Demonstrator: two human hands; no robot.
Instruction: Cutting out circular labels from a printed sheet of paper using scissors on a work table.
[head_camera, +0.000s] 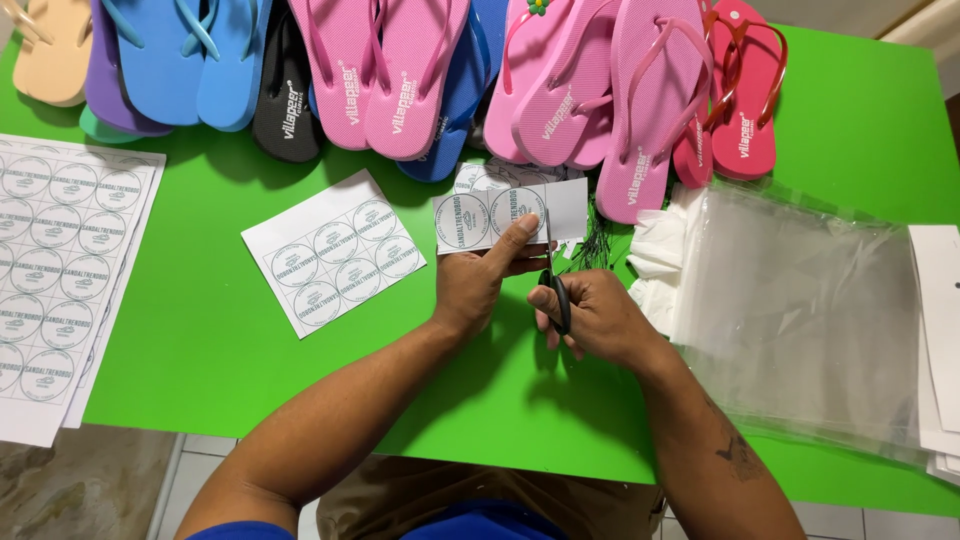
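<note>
Cutting round labels: left hand (478, 285) pinches the printed label strip (505, 215) above the green desk (200, 330) centre, right hand (590, 315) closed through black scissors (556, 290), best guided steadily between circles, near the flip-flops (400, 80).

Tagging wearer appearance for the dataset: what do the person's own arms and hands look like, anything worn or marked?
Both forearms are bare, no gloves, watch or rings visible. The left hand shows no markings. The right hand belongs to an arm with a dark tattoo on the forearm. Blue short sleeves show at the frame's bottom edge.
</note>
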